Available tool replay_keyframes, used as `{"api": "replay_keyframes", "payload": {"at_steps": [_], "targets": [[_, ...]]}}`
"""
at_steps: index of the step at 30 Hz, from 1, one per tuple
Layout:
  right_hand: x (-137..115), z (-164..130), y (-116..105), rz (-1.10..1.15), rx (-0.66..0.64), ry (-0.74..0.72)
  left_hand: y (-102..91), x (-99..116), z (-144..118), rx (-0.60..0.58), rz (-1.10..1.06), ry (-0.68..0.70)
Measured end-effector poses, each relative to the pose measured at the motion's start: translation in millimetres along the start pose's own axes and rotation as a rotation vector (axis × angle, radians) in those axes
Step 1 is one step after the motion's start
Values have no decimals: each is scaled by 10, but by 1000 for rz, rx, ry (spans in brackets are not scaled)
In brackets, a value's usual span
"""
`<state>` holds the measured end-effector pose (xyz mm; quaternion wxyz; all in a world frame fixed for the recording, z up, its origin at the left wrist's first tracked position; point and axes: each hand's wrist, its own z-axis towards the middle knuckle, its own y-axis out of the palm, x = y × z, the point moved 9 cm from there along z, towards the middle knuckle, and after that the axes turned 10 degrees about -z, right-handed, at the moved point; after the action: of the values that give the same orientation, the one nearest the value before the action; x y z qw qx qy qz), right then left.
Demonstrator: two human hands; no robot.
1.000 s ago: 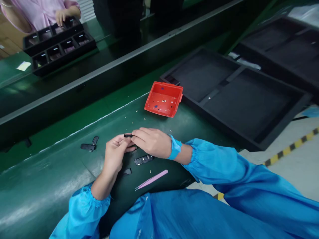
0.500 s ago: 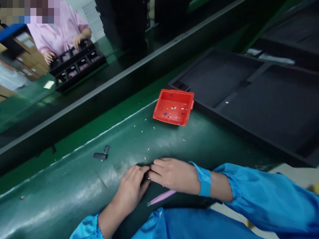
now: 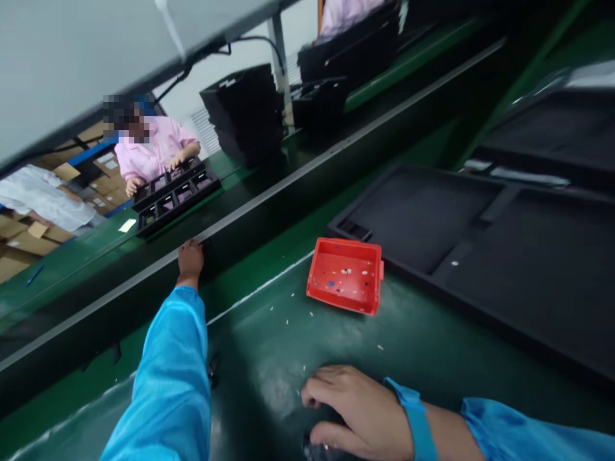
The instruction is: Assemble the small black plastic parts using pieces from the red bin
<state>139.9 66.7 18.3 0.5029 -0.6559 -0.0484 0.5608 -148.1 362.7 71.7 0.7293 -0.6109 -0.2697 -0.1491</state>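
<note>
Left hand [image 3: 190, 259] on the conveyor rail [image 3: 250, 211], grip unclear; right hand [image 3: 353, 410] loosely curled near red tray [image 3: 346, 276].

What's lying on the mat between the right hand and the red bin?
Head view: only a few tiny pale specks on bare green mat between the right hand and red bin.

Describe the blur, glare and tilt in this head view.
Head view: the horizon is strongly tilted; soft motion blur smears the right hand and left hand; pale glare sheens the green mat; the red bin stays fairly crisp; the black tray is dim.
</note>
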Motion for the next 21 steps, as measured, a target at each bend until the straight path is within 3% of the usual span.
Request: {"api": "replay_keyframes", "payload": {"at_steps": [6, 10, 12, 15, 18, 21], "targets": [[123, 87, 61, 47, 10, 42, 76, -140, 167, -14, -205, -134], [160, 89, -3, 168, 4, 66, 82, -161, -130, 8, -489, -246], [203, 128, -40, 243, 16, 112, 125, -133, -492, -1, -671, -293], [347, 281, -68, 390, 88, 259, 275, -42, -1252, -61, -924, -350], [484, 484, -154, 507, 297, 347, 461, 45, -2046, -84, -1092, -417], [573, 589, -206, 543, 460, 387, 702, 159, -2632, -79, -1376, -510]]}}
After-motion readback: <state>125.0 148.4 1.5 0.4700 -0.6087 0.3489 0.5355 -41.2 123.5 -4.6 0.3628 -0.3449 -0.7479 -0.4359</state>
